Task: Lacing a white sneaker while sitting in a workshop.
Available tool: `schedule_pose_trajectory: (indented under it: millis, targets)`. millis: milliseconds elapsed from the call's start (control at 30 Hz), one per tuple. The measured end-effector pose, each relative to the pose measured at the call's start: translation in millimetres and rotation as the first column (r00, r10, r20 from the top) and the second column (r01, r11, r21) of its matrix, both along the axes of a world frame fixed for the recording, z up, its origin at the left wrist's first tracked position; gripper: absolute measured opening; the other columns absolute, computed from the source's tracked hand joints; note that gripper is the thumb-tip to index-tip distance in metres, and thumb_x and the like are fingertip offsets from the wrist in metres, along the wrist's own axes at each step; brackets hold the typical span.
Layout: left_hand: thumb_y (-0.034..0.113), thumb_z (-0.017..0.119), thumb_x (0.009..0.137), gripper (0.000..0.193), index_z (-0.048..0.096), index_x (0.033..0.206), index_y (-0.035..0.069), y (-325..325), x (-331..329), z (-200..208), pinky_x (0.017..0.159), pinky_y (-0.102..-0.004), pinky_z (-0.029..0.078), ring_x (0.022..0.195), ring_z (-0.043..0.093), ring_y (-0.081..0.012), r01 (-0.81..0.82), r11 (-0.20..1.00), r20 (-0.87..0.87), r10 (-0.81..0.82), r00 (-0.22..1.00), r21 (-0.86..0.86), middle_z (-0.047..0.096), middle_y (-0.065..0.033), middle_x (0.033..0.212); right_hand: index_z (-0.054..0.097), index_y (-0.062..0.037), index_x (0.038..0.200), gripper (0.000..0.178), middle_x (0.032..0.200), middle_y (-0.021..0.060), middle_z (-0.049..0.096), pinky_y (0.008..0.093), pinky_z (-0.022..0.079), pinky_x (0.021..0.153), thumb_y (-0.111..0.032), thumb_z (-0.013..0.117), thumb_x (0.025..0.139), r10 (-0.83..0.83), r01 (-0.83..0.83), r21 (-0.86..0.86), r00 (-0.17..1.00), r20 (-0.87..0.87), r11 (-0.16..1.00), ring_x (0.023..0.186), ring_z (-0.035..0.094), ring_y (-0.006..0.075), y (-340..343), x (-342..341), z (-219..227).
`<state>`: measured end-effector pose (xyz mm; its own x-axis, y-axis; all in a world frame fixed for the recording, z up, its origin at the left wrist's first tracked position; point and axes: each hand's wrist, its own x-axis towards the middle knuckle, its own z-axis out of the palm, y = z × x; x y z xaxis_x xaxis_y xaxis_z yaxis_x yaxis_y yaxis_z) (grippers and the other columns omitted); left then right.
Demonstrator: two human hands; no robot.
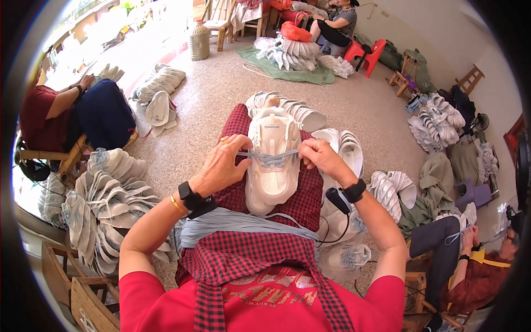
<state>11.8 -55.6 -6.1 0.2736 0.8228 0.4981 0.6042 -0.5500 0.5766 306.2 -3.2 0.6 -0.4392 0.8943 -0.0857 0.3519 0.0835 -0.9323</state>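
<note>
A white sneaker upper [273, 180] rests upright on my lap over a red-and-black checked apron [307, 206], its toe toward me. A light blue-grey shoelace [271, 160] is threaded across its lower eyelets. On the left side of the sneaker, my left hand [221, 166] pinches one end of the lace between thumb and fingers. My right hand [327, 159] grips the other end at the right side, so the lace is stretched crosswise. A bundle of the same blue-grey laces [243, 226] lies over my waist. Both wrists wear black bands.
Stacked white shoe uppers stand at my left [105, 205], beyond my knees [301, 113] and beside my right arm [387, 191]. Seated people work at the left [55, 108], far back [337, 25] and lower right [478, 276]. A wooden stool [91, 301] stands at lower left.
</note>
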Motion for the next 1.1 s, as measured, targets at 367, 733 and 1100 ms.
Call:
schedule_pose_trajectory:
  millis: [367,733,1100]
  targets:
    - [0.011,0.071,0.082,0.025,0.058,0.104,0.008,14,-10,-7,0.061,-0.0381,0.049,0.073,0.061,-0.0279,0.202,0.965,-0.22,-0.163,0.962,0.165,0.056,-0.0098,0.085,0.05,0.001,0.098,0.021,0.089,0.0176,0.056,0.0432,0.049,0.073,-0.003,0.063,0.082,-0.145,0.051,0.589,0.983,0.114,0.807,0.082,0.059,0.0356,-28,-19,-12]
    - [0.014,0.06,0.092,0.009,0.057,0.1,0.012,34,-53,-12,0.059,-0.0425,0.05,0.066,0.061,-0.0311,0.276,0.921,-0.544,-0.087,0.834,0.275,0.053,-0.0092,0.08,0.059,-0.0026,0.097,0.015,0.084,0.0144,0.062,0.0461,0.052,0.068,-0.017,0.059,0.092,0.146,-0.377,0.593,0.905,0.4,0.711,0.074,0.064,0.0379,-1,14,-8]
    - [0.015,0.059,0.095,0.013,0.064,0.105,0.01,27,-73,-6,0.06,-0.0452,0.049,0.072,0.064,-0.0357,0.103,0.986,-0.447,-0.034,0.894,0.131,0.064,-0.0107,0.085,0.057,-0.0006,0.119,0.044,0.108,0.0163,0.062,0.0438,0.047,0.099,0.004,0.055,0.075,-0.429,-0.255,0.826,0.756,0.494,0.502,0.105,0.06,0.0378,33,86,-9]
